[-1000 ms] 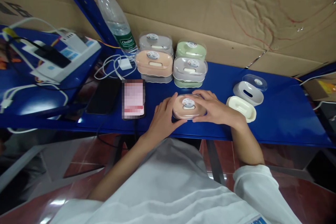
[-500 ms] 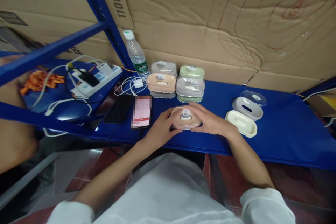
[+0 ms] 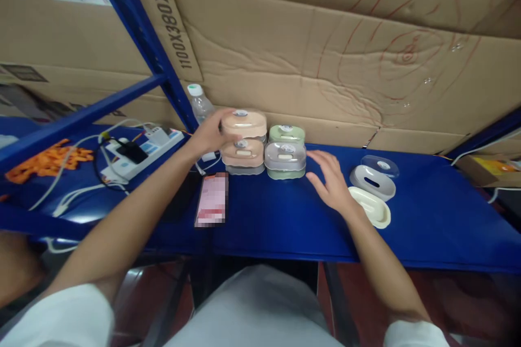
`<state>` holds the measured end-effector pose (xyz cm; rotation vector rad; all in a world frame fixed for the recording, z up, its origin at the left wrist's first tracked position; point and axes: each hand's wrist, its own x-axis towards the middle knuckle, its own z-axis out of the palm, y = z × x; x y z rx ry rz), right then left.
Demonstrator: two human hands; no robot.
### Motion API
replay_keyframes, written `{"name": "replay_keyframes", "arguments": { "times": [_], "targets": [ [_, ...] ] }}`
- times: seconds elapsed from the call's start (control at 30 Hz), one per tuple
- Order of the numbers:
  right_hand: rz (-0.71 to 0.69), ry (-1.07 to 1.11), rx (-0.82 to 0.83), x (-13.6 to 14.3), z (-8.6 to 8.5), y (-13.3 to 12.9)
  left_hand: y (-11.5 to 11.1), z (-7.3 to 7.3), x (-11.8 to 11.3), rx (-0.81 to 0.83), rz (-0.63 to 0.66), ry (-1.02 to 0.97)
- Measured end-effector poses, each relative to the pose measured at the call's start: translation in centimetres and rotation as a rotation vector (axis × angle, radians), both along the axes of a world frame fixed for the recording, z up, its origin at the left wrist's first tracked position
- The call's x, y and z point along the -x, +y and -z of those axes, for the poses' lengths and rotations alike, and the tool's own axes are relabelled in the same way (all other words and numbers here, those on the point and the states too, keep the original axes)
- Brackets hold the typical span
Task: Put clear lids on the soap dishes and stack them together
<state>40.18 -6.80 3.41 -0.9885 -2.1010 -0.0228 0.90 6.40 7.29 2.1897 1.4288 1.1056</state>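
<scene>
L hand (image 3: 209,133) is out at full reach toward the back edge of the counter (image 3: 427,227), fingers wrapped round the left end of a peach soap box (image 3: 243,123). That box sits on top of the left stack (image 3: 243,154), which has another peach box under it and a greyish one at the bottom; can't tell whether the top box is fully resting or a touch above the one below. Its long axis runs left-right, parallel to the counter's back edge, with the sticker facing up.

R hand (image 3: 330,181) is open, fingers spread, holding nothing. It hovers low over the counter, a bit right of centre, just beside the right stack (image 3: 285,160) (grey box over green, another green box behind). It is apart from the peach box, so the L hand is the only one on it.

Key relation: the peach box lies ahead and left of the body, straight off the L hand's fingertips. R hand is well apart from it, with the right stack between them.

Rest: near the counter's right part are an open grey soap box (image 3: 372,181) w/ a clear lid (image 3: 380,165) behind it and a cream tray (image 3: 370,206) just in front, near the R wrist. A phone (image 3: 212,206) lies left of centre, a water bottle (image 3: 199,103) stands by the blue upright at the back, and a power strip (image 3: 142,149) w/ cables is at far left. A cardboard wall (image 3: 325,65) runs behind everything.
</scene>
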Motion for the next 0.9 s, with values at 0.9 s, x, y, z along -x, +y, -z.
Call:
{"name": "replay_keyframes", "arguments": {
  "times": [0.9],
  "targets": [
    [0.051,-0.154,0.002,-0.2,1.0,0.1,-7.3,1.8,-0.6,-0.221,0.018,0.172]
  ]
}}
